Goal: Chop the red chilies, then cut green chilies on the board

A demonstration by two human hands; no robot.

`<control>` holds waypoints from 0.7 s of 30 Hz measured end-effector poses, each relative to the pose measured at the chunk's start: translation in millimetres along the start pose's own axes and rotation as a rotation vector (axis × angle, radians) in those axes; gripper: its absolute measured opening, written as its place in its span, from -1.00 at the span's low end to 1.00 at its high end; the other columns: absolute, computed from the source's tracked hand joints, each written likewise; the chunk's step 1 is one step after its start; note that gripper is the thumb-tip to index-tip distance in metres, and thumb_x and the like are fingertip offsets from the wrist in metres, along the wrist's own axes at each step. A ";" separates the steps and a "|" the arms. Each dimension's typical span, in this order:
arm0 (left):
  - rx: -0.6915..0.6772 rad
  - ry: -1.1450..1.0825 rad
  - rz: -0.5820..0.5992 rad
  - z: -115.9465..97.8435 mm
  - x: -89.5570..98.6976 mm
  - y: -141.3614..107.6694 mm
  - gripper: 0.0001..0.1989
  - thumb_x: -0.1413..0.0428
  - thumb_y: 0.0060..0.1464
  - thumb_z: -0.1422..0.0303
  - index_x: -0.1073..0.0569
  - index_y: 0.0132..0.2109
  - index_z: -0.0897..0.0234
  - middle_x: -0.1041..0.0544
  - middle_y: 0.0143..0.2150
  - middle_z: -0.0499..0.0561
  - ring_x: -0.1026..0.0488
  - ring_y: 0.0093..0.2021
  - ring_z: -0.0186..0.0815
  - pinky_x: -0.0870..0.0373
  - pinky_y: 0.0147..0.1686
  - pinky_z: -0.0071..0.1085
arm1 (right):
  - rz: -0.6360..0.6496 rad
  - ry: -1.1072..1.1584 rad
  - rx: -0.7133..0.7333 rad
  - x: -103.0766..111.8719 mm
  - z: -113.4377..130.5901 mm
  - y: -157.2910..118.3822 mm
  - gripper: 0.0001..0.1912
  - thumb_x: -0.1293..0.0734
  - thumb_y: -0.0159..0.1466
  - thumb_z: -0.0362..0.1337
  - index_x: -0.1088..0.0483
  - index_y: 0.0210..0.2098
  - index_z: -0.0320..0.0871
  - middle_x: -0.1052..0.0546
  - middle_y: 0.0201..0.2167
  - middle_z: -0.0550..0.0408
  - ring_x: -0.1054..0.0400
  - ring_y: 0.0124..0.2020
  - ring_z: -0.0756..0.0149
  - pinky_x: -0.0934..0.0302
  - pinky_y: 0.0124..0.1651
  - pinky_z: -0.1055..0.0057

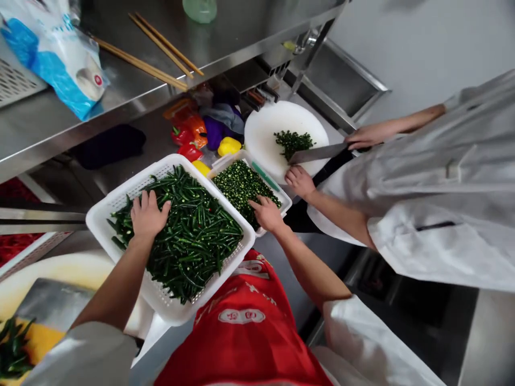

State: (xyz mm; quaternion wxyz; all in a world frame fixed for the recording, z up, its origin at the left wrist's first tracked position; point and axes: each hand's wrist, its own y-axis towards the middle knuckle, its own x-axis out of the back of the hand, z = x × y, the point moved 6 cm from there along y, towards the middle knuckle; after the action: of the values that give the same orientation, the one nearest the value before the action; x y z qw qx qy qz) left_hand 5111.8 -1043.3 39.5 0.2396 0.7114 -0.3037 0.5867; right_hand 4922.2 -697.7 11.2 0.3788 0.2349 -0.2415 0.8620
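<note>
My left hand (pixel 149 215) lies with fingers spread on a heap of whole green chilies (pixel 189 225), which fills a white plastic basket (pixel 237 256) with perforated walls. My right hand (pixel 267 215) reaches over the near edge of a smaller white container (pixel 285 199). Its fingers are partly stretched out and touch the chopped green chilies (pixel 241 185) inside. No object shows in either hand.
A co-worker at the right holds a knife (pixel 317 154) over chopped greens (pixel 293 142) on a round white cutting board (pixel 261 128). Bell peppers (pixel 229 146) lie behind the basket. Chopsticks (pixel 161 43) rest on a steel shelf (pixel 237 37). Lower left, a cleaver (pixel 52 303) lies on another board.
</note>
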 end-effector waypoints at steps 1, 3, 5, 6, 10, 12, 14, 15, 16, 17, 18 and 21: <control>-0.008 0.006 0.013 -4.7 -2.1 -1.0 -0.32 0.12 0.24 0.03 -0.11 0.35 0.37 -0.10 0.37 0.30 0.01 0.34 0.20 -0.05 0.25 0.14 | 0.042 -0.191 0.084 -6.2 5.9 10.0 -0.46 -0.37 0.19 -0.27 -0.36 0.18 -0.05 -0.14 0.36 -0.05 0.13 0.38 -0.10 0.25 0.35 -0.05; -0.007 0.026 0.028 -10.0 -4.5 -5.1 -0.35 0.11 0.24 0.04 -0.16 0.33 0.35 -0.10 0.38 0.27 0.03 0.36 0.19 -0.03 0.25 0.14 | 0.123 -0.503 0.238 -24.0 13.0 24.9 -0.35 -0.33 0.26 -0.16 -0.17 0.32 -0.04 0.05 0.42 -0.08 0.25 0.41 -0.14 0.31 0.35 -0.13; 0.020 0.042 0.017 -12.9 -5.5 -5.8 -0.38 0.10 0.24 0.03 -0.20 0.31 0.31 -0.10 0.39 0.23 0.04 0.37 0.16 -0.03 0.26 0.13 | 0.156 -0.613 0.312 -37.1 13.0 38.1 -0.32 -0.28 0.31 -0.06 -0.10 0.35 -0.10 0.07 0.42 -0.18 0.25 0.40 -0.18 0.32 0.34 -0.17; 0.038 0.045 0.004 -14.2 -5.8 -4.1 -0.39 0.10 0.24 0.03 -0.22 0.31 0.30 -0.10 0.39 0.23 0.05 0.37 0.14 -0.03 0.26 0.12 | 0.153 -0.630 0.324 -40.0 12.0 45.3 -0.33 -0.25 0.32 -0.05 -0.09 0.36 -0.12 0.06 0.41 -0.21 0.24 0.40 -0.18 0.33 0.34 -0.18; 0.057 0.032 -0.026 -22.4 -10.3 11.2 -0.38 0.07 0.24 0.02 -0.23 0.30 0.29 -0.12 0.38 0.22 0.04 0.38 0.13 -0.03 0.26 0.13 | 0.034 -0.618 0.252 -29.1 12.1 78.9 -0.39 -0.19 0.37 -0.15 -0.08 0.35 -0.23 0.05 0.41 -0.24 0.25 0.40 -0.14 0.33 0.35 -0.15; 0.046 0.017 -0.022 -25.9 -15.0 17.9 -0.38 0.05 0.23 0.03 -0.23 0.30 0.29 -0.11 0.39 0.21 0.04 0.38 0.14 -0.03 0.26 0.13 | -0.053 -0.585 0.233 -20.2 21.4 93.7 -0.41 -0.15 0.39 -0.22 -0.05 0.36 -0.27 0.06 0.41 -0.24 0.27 0.41 -0.09 0.33 0.36 -0.11; 0.046 0.001 -0.027 -27.8 -19.7 22.0 -0.38 0.01 0.22 0.04 -0.24 0.30 0.29 -0.12 0.39 0.20 0.04 0.38 0.14 -0.01 0.27 0.12 | -0.063 -0.559 0.325 -20.9 38.6 104.9 -0.44 -0.13 0.40 -0.23 -0.08 0.35 -0.28 0.02 0.40 -0.20 0.26 0.41 -0.02 0.35 0.39 -0.04; 0.049 -0.007 -0.032 -28.8 -22.0 23.4 -0.38 0.00 0.21 0.05 -0.25 0.30 0.29 -0.12 0.39 0.20 0.04 0.38 0.14 -0.01 0.27 0.12 | -0.035 -0.549 0.397 -24.7 47.6 109.3 -0.47 -0.13 0.41 -0.22 -0.13 0.33 -0.26 -0.03 0.39 -0.16 0.24 0.41 0.01 0.36 0.39 -0.01; 0.052 -0.015 -0.039 -29.8 -24.0 24.6 -0.38 -0.02 0.20 0.06 -0.25 0.30 0.29 -0.12 0.39 0.20 0.04 0.38 0.14 0.00 0.27 0.12 | 0.001 -0.542 0.463 -29.2 55.1 113.5 -0.50 -0.12 0.42 -0.20 -0.18 0.30 -0.24 -0.08 0.38 -0.12 0.22 0.40 0.04 0.37 0.40 0.02; 0.053 -0.022 -0.043 -31.3 -26.0 25.8 -0.38 -0.03 0.19 0.06 -0.25 0.30 0.29 -0.12 0.39 0.20 0.05 0.38 0.14 0.00 0.27 0.12 | 0.032 -0.537 0.508 -33.0 60.0 118.0 -0.53 -0.11 0.43 -0.19 -0.23 0.27 -0.23 -0.12 0.36 -0.09 0.19 0.39 0.06 0.37 0.40 0.03; 0.053 -0.028 -0.047 -33.1 -27.9 27.1 -0.38 -0.03 0.19 0.07 -0.25 0.30 0.29 -0.12 0.39 0.21 0.05 0.38 0.14 0.00 0.27 0.12 | 0.051 -0.533 0.529 -35.3 62.0 123.3 -0.55 -0.11 0.44 -0.20 -0.26 0.24 -0.23 -0.16 0.35 -0.07 0.17 0.39 0.07 0.38 0.39 0.02; 0.053 -0.049 -0.056 -38.4 -32.4 32.0 -0.39 -0.04 0.19 0.07 -0.25 0.29 0.28 -0.12 0.39 0.21 0.05 0.39 0.14 0.00 0.27 0.14 | 0.045 -0.534 0.503 -32.6 53.1 141.0 -0.57 -0.13 0.43 -0.26 -0.27 0.23 -0.24 -0.20 0.33 -0.08 0.11 0.37 0.07 0.34 0.38 -0.03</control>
State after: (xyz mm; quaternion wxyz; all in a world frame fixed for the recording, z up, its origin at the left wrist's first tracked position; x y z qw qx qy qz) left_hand 5058.3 -1034.0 14.8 0.2295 0.7398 -0.2739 0.5701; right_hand 4845.5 -830.9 -0.5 0.2138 0.5319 -0.1176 0.8109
